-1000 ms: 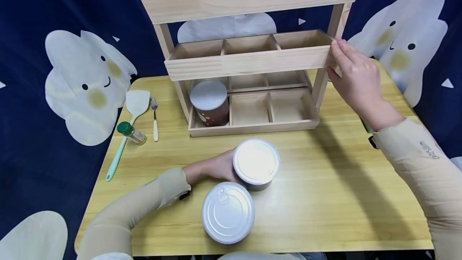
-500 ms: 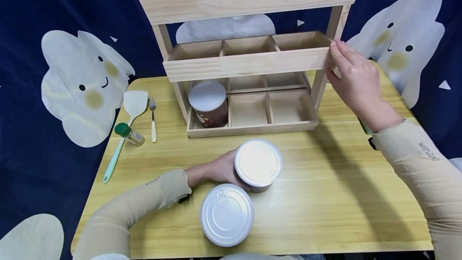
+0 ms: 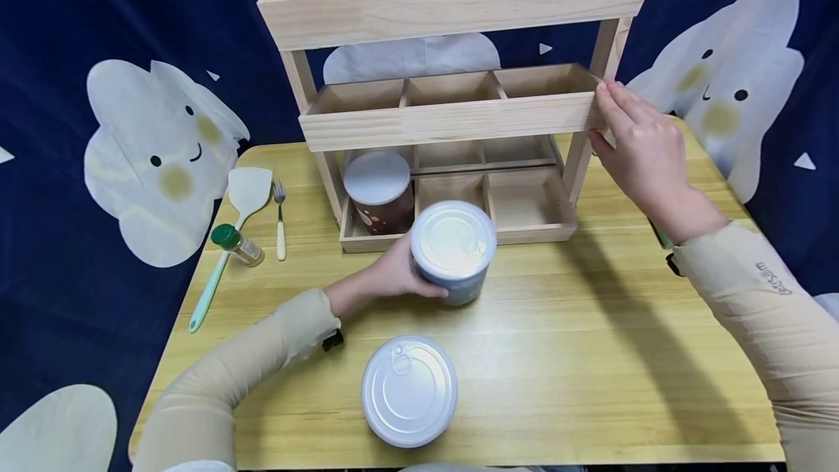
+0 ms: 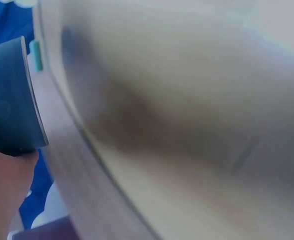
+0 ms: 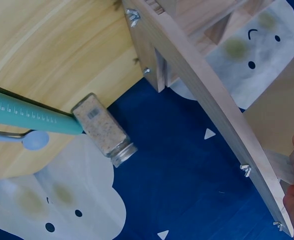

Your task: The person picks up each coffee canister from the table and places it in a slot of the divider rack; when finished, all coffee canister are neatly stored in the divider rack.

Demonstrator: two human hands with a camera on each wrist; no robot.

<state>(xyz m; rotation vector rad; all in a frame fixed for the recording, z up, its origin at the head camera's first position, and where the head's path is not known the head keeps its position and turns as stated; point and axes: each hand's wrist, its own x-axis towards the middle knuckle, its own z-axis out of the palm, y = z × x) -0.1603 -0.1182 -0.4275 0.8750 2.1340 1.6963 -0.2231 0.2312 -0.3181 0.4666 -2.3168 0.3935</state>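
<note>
My left hand (image 3: 401, 272) grips a dark blue-grey can (image 3: 454, 239) with a pale lid, just in front of the wooden rack (image 3: 452, 115). The left wrist view has its dark wall (image 4: 12, 100) at the left edge, and the can looks lifted off the table. My right hand (image 3: 645, 151) holds the right end of the rack's middle tier, fingertips over the front board and thumb lower down. A brown can (image 3: 385, 215) with a white lid stands in the bottom tier's left compartment. Nearer me stands another can (image 3: 409, 392) with a silver pull-tab top.
On the left lie a white spatula (image 3: 249, 191) with a mint handle, a small fork (image 3: 280, 239) and a green-capped shaker (image 3: 245, 250). Right of the rack, the right wrist view has a spice jar (image 5: 102, 125) and a teal item with scale marks (image 5: 32, 112).
My left hand has carried the blue-grey can up from beside the silver-topped can toward the rack. The right hand keeps its hold on the middle tier.
</note>
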